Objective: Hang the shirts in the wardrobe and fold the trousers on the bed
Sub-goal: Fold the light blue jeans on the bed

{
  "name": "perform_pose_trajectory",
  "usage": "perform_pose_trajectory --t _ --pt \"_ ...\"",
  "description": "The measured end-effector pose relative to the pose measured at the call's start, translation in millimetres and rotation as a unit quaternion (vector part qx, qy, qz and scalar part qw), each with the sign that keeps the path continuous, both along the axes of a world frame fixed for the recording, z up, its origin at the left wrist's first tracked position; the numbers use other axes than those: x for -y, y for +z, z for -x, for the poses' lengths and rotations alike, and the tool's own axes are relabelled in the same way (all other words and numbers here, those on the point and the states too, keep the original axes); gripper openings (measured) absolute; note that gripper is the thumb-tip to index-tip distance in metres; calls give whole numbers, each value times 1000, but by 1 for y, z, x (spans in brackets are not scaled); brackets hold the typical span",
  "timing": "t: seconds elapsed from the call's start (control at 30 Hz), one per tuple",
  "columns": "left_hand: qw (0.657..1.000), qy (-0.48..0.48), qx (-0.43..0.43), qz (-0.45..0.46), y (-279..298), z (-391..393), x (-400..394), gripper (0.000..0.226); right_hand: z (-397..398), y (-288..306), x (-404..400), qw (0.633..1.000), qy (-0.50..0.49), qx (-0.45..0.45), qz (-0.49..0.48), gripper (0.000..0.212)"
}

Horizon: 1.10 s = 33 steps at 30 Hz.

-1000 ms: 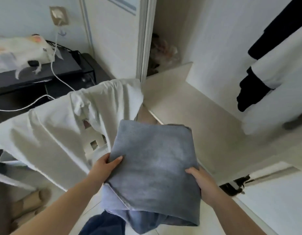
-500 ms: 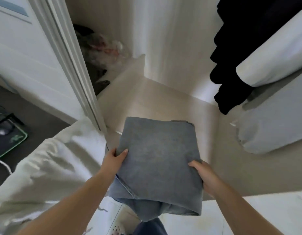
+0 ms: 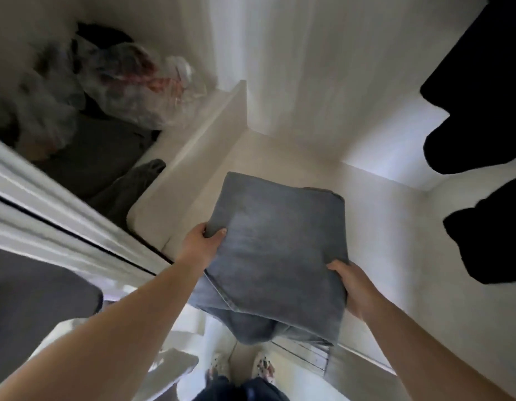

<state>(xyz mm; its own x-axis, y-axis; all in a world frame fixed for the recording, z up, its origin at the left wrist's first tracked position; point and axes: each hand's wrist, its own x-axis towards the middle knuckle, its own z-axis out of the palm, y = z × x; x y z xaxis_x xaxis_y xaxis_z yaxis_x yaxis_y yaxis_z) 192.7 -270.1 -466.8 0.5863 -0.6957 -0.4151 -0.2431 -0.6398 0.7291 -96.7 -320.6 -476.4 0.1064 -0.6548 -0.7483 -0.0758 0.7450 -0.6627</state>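
Note:
Folded grey-blue trousers (image 3: 275, 250) hang in the air over the pale floor of the open wardrobe (image 3: 366, 227). My left hand (image 3: 200, 246) grips their left edge, thumb on top. My right hand (image 3: 352, 287) grips the lower right corner, fingers underneath. A loose fold of the trousers sags below the stack. Dark garments (image 3: 482, 96) hang at the right inside the wardrobe.
A low partition (image 3: 199, 146) splits the wardrobe floor; left of it lie a clear plastic bag (image 3: 141, 82) of items and dark grey clothes (image 3: 100, 157). The white sliding door frame (image 3: 57, 215) runs along the left. My feet (image 3: 239, 369) stand at the bottom.
I have stepped closer and the view has turned further into the wardrobe. The trousers have moved forward over the wardrobe floor, both hands keeping the same grip.

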Motion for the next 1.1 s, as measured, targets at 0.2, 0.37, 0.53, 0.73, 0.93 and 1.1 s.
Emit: perform_pose_trajectory --t 0.2,0.37,0.53,0.73,0.93,1.1 --pt "998 -51 18 -21 -47 -30 65 38 -26 -42 45 1000 21 -4 -1 28" --pt "997 -59 36 -37 -85 -49 90 42 -42 -72 52 994 62 -83 31 40" --pt "948 -176 263 34 -96 -42 87 63 -55 -77 49 892 169 -330 258 74" --pt "837 -396 379 -6 -114 -27 92 87 -81 -94 60 727 363 -473 340 83" --pt "839 -389 381 -14 -134 -39 117 84 -93 -123 89 734 348 -470 347 81" --pt "830 -394 396 -8 -139 -62 177 85 -117 -128 140 743 307 -471 363 80"
